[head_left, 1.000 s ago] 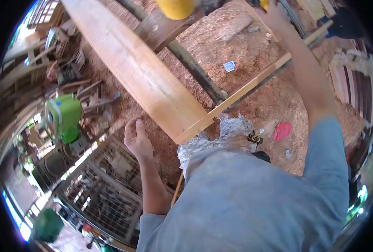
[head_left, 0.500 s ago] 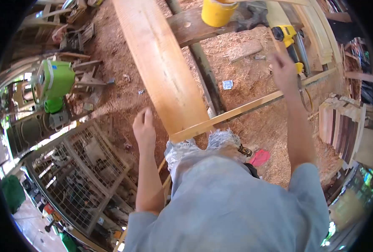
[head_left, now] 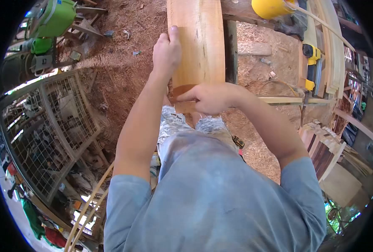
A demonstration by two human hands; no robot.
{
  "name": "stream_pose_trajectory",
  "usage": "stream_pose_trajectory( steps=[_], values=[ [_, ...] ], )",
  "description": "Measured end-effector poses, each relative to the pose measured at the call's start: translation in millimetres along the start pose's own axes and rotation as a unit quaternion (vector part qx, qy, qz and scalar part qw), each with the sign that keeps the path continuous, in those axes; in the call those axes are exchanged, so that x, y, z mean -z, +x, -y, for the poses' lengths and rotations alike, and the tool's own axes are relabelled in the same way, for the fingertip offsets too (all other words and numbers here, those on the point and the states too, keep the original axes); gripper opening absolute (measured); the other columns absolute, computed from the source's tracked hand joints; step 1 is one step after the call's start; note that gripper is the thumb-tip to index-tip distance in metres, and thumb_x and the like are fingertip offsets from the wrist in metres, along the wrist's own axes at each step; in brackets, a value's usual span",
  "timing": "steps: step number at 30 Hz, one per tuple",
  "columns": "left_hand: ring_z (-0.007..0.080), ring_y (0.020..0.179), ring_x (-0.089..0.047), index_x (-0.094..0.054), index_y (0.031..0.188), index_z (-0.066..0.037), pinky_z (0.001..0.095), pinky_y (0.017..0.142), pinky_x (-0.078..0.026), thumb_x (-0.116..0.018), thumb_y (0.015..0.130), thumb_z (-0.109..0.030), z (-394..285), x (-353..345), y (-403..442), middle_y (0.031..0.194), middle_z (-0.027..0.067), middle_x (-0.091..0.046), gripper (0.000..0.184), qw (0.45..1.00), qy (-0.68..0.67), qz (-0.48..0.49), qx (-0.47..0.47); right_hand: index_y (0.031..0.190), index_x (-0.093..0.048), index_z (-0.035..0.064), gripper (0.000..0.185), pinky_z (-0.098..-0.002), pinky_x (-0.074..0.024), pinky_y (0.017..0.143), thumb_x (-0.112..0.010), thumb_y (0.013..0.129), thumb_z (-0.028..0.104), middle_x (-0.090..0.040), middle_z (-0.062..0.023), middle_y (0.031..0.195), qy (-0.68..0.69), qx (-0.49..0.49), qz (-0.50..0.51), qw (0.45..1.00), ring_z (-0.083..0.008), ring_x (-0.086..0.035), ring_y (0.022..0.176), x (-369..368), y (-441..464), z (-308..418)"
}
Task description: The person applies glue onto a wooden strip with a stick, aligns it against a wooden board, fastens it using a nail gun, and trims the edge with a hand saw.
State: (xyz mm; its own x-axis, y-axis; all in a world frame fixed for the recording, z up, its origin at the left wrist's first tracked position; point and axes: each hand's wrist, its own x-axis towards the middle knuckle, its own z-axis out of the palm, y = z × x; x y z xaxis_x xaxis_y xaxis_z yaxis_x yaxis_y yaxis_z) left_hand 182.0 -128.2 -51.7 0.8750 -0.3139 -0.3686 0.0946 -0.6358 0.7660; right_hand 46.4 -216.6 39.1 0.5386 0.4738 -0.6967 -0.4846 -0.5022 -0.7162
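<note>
The wide pale plank runs away from the body, its near end above the knees. My left hand is closed at the plank's left edge, thumb pointing away along it; its other fingertips are partly hidden. Across the near end lies my right hand, its index finger stretched left and its other fingers curled around a narrow wooden strip. That strip comes out from beneath the right hand and extends rightward. Below the index finger, a darker patch shows on the plank's end.
A yellow bucket stands upper right, near a yellow-black power tool and long boards. Stacked wood pieces are at right. A wire-mesh frame is left, below a green machine. Shavings cover the ground.
The view has turned, so the plank now points straight ahead. My left hand has moved onto its left edge. My right hand has come in from the far right to the plank's near end.
</note>
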Motion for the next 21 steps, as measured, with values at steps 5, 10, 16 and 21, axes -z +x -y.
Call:
stream_pose_trajectory(
  steps=[5, 10, 16, 21],
  values=[
    [0.0451, 0.106, -0.060, -0.062, 0.101, 0.006, 0.0510, 0.094, -0.044, -0.034, 0.100, -0.057, -5.1, 3.4, -5.1, 0.107, 0.0323, -0.064, 0.069, 1.000, 0.020, -0.008, -0.001, 0.143, -0.055, 0.0143, 0.067, -0.0326, -0.0501, 0.061, -0.051, 0.076, 0.006, -0.066, -0.0118, 0.083, 0.010, -0.027, 0.041, 0.999, -0.0188, -0.063, 0.069, 6.8, 16.1, 0.0],
    [0.0440, 0.108, -0.060, -0.062, 0.103, 0.006, 0.0507, 0.095, -0.044, -0.034, 0.100, -0.058, -5.2, 3.4, -4.9, 0.109, 0.0307, -0.065, 0.069, 1.000, 0.019, -0.013, 0.008, 0.145, -0.052, 0.0163, 0.071, -0.0286, -0.0427, 0.048, -0.052, 0.074, 0.009, -0.059, -0.0062, 0.071, 0.025, -0.056, 0.046, 0.997, -0.0134, -0.053, 0.057, 7.9, 8.4, 6.0],
    [0.0435, 0.110, -0.060, -0.063, 0.105, 0.005, 0.0498, 0.097, -0.044, -0.033, 0.100, -0.058, -6.1, 4.6, -4.4, 0.111, 0.0302, -0.065, 0.070, 0.999, 0.039, -0.021, -0.008, 0.148, -0.049, 0.0187, 0.086, -0.0308, -0.0374, 0.042, -0.043, 0.064, 0.001, -0.056, -0.0092, 0.065, 0.094, -0.089, 0.064, 0.990, -0.0163, -0.047, 0.045, 8.5, 5.8, -10.8],
    [0.0434, 0.111, -0.060, -0.064, 0.106, 0.005, 0.0493, 0.097, -0.044, -0.033, 0.100, -0.058, -7.3, 4.8, -2.5, 0.112, 0.0299, -0.064, 0.070, 0.999, 0.052, -0.013, 0.007, 0.148, -0.050, 0.0219, 0.070, -0.0279, -0.0415, 0.049, -0.048, 0.078, 0.010, -0.052, -0.0032, 0.062, 0.038, -0.119, 0.053, 0.991, -0.0130, -0.048, 0.052, 14.8, -14.1, -6.3]
  ],
)
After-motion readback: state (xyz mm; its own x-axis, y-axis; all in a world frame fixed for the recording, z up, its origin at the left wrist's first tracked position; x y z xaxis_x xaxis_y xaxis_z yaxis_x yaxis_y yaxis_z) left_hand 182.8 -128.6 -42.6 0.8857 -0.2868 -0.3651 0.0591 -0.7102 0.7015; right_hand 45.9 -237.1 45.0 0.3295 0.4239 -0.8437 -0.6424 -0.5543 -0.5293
